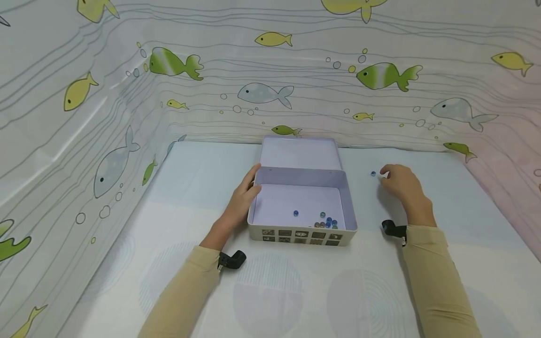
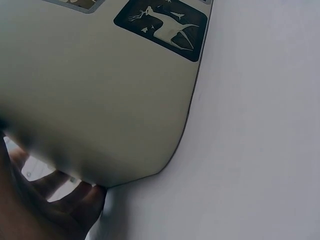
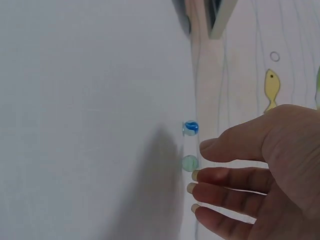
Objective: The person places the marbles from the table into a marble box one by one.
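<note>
An open tin box (image 1: 274, 199) with a white inside and small printed pictures on its front wall stands on the table. My left hand (image 1: 238, 202) grips its left side, with the thumb at the rim and the fingers along the outer wall. Several marbles lie in the box: a lone blue marble (image 1: 296, 213) near the middle, the others clustered at the front right. To the right of the box, my right hand (image 1: 401, 185) has thumb and fingers apart. A green marble (image 3: 190, 163) is right at its fingertips, beside a clear marble with a blue swirl (image 3: 191, 128).
The box's hinged lid (image 1: 300, 152) leans back behind it. A pale cloth (image 1: 203, 178) covers the table. Fish-patterned sheeting (image 1: 228, 61) rises at the back and left. Each wrist bears a small black camera, such as the right one (image 1: 393, 228).
</note>
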### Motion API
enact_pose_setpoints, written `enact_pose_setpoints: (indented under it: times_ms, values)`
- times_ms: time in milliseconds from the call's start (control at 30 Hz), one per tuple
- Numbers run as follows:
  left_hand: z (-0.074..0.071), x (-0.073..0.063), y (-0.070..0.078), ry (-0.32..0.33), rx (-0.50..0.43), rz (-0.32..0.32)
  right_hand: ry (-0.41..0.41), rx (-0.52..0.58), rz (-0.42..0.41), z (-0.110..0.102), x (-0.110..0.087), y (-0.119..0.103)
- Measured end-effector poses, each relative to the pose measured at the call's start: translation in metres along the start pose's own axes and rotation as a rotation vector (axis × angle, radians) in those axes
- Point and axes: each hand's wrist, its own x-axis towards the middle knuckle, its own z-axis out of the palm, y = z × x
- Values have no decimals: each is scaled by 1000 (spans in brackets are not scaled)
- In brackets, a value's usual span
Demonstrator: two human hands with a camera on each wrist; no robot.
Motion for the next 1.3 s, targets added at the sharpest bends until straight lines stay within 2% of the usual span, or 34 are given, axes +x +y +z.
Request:
enact_pose_setpoints:
  times_ms: [333, 633, 867, 933, 1133, 1300]
  values:
    - [0, 0, 0, 2, -8, -8, -13, 6, 26, 5, -1, 4]
    - [0, 0, 1, 2, -1, -7, -14, 16, 12, 6, -1, 6]
    - [2, 15, -31, 19, -17, 3, -8, 17, -18, 8, -1, 4]
    - [3, 16, -36, 30, -11, 12, -14, 16, -13, 9, -2, 2]
    - [5, 17, -39, 54, 2, 37, -42, 7, -10, 8, -3, -3]
    - [6, 17, -39, 55, 0, 34, -78, -5, -25, 8, -4, -6]
